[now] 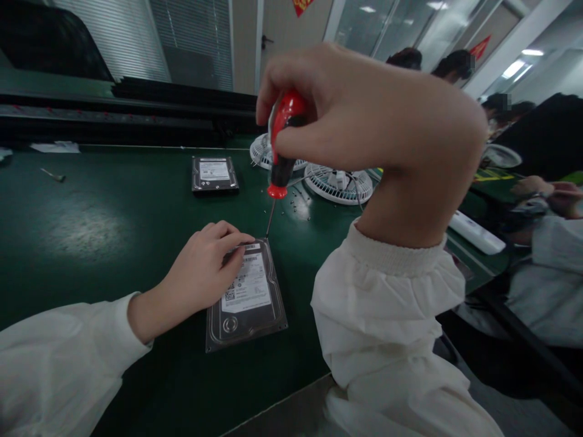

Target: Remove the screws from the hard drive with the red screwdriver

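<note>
A hard drive (248, 297) with a white label lies flat on the green table (91, 224) in front of me. My left hand (204, 267) rests on its upper left part, fingers stretched flat across the label. My right hand (359, 115) is raised above it, fingers wrapped round the red and black handle of a screwdriver (281, 152). The thin shaft points down and its tip meets the drive's far right corner.
A second hard drive (214, 174) lies farther back. Two white fan grilles (339, 182) and several small loose screws (296, 203) sit behind the screwdriver. Other people in white sleeves work at the right. A white bar (476, 233) lies near the table's right edge.
</note>
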A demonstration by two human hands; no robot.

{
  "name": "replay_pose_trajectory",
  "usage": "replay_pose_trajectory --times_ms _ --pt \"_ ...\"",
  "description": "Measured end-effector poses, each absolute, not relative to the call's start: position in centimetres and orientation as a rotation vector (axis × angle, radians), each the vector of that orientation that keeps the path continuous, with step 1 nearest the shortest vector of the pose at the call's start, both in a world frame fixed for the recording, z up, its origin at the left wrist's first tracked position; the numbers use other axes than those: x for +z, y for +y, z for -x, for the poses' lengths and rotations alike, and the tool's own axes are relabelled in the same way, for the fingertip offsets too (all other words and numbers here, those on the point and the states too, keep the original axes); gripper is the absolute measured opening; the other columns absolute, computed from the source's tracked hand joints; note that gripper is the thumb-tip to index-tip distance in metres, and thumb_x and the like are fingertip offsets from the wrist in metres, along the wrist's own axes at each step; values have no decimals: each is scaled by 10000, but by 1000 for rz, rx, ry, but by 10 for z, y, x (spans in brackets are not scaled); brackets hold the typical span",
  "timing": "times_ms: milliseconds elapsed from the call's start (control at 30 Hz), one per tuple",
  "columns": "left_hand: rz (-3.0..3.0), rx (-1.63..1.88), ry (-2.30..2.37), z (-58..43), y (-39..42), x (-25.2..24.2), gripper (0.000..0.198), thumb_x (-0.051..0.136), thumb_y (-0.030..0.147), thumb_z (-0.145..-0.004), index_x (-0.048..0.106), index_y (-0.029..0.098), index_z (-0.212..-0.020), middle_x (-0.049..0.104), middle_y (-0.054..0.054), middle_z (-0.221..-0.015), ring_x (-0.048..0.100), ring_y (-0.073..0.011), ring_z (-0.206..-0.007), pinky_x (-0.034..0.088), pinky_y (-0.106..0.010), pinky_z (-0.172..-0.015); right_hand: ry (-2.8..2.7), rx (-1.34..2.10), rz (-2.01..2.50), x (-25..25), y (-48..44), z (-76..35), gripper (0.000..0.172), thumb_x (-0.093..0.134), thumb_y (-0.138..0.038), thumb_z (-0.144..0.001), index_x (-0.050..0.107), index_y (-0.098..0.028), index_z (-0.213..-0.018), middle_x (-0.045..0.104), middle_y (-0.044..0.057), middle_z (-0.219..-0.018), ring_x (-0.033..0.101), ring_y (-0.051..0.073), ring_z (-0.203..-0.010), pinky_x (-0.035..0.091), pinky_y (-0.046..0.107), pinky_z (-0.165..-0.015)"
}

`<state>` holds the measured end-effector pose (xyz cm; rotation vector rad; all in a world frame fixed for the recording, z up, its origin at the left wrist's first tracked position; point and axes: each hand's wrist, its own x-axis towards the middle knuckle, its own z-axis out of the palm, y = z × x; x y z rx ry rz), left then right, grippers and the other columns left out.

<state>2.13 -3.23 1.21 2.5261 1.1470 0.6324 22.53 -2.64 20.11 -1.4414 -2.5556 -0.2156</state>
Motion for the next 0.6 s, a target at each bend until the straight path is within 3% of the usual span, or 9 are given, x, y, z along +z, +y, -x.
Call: replay_pose_trajectory --times_ms 133,333,433,500,600 --pt "-2528 622 1155 -21 -32 11 362 416 313 -1016 694 213 -1225 637 -82 -1120 596 -255 -1006 494 -463 -869 -2513 -227 1446 202 -27 -224 358 555 -360 -942 663 -129 -1194 627 -1 -964 518 78 -779 360 231 -737" --pt "-2541 643 1137 -21 -32 10 355 416 296 -1016 696 203 -1214 637 -85 -1113 591 -256 -1015 494 -462 -881 -2517 -245 1439 198 -26 -226 379 584 -218 -891 603 -127 -1258 598 10 -1161 536 114 -1003 390 236 -867" --pt "-2553 658 1119 -21 -32 10 349 418 287 -1016 696 200 -1209 634 -85 -1104 588 -254 -1010 497 -461 -877 -2497 -270 1444 197 -25 -224 438 554 -396 -945 585 -112 -1278 547 -7 -1000 458 89 -827 388 265 -910" --pt "-2553 653 1121 -21 -32 10 347 417 288 -1018 696 203 -1206 634 -83 -1100 591 -250 -997 499 -458 -867 -2479 -272 1451 196 -24 -222 475 519 -466 -963 592 -101 -1258 485 -25 -892 383 74 -726 380 260 -854" --pt "-2553 644 1126 -21 -32 11 348 415 290 -1020 696 205 -1206 638 -83 -1106 595 -251 -998 502 -461 -868 -2459 -248 1488 197 -25 -220 373 543 -357 -950 604 -97 -1210 450 -32 -845 349 68 -693 321 244 -744"
